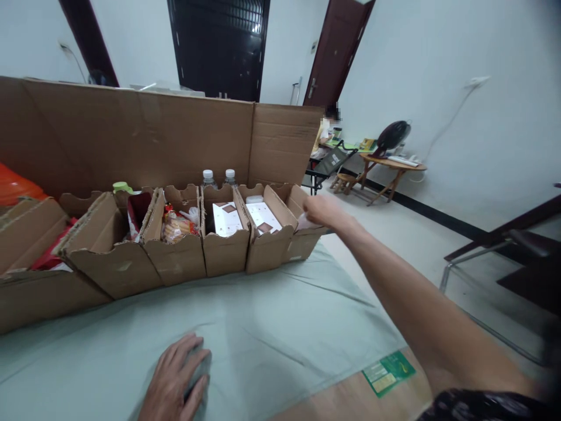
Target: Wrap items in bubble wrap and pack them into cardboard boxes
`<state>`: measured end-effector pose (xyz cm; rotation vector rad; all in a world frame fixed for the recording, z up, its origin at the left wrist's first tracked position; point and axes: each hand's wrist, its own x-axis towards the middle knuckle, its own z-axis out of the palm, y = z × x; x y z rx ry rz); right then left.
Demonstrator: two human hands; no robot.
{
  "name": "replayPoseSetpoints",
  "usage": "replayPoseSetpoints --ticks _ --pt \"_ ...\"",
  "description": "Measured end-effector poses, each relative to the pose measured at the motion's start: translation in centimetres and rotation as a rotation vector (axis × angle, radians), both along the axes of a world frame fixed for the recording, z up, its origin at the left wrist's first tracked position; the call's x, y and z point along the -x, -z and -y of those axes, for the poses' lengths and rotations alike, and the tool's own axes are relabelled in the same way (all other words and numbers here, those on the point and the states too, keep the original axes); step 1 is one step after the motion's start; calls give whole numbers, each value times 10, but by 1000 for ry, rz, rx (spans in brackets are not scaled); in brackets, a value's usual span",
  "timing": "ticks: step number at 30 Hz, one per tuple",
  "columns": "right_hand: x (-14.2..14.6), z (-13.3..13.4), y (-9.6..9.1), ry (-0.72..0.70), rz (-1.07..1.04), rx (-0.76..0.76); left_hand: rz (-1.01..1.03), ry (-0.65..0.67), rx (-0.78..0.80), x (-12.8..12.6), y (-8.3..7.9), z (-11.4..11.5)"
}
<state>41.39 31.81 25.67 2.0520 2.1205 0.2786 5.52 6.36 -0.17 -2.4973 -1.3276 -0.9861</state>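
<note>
My right hand (324, 211) reaches to the far right end of a row of cardboard boxes, at the rightmost box (307, 242). Its fingers are closed, and a pale, whitish thing (304, 222) shows just below them; its kind is too unclear to name. On the pale green cloth (263, 318) lies my left hand (177, 377), fingers stretched out, holding nothing. The two boxes left of the right hand hold white cartons with brown patterns, a nearer carton (264, 216) and another carton (227, 219). A bag of snacks (179, 227) fills the box beside those.
Behind the row stands a tall cardboard panel (153, 134), with two white-capped bottles (209, 178) in front of it. Red packaging (52, 248) and an orange object (17, 184) are at left. A green leaflet (388, 374) lies near the table edge. A person (323, 137) sits farther back.
</note>
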Motion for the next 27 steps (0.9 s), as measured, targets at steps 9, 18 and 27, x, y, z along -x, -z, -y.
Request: replayPoseSetpoints --ticks 9,18,27 --pt "-15 122 -48 -73 -524 -374 247 -99 147 -8 -4 9" --pt "114 218 67 -681 -895 386 384 -54 319 -6 -81 27" --pt "105 41 -23 -246 -275 -113 368 -310 349 32 -38 -5"
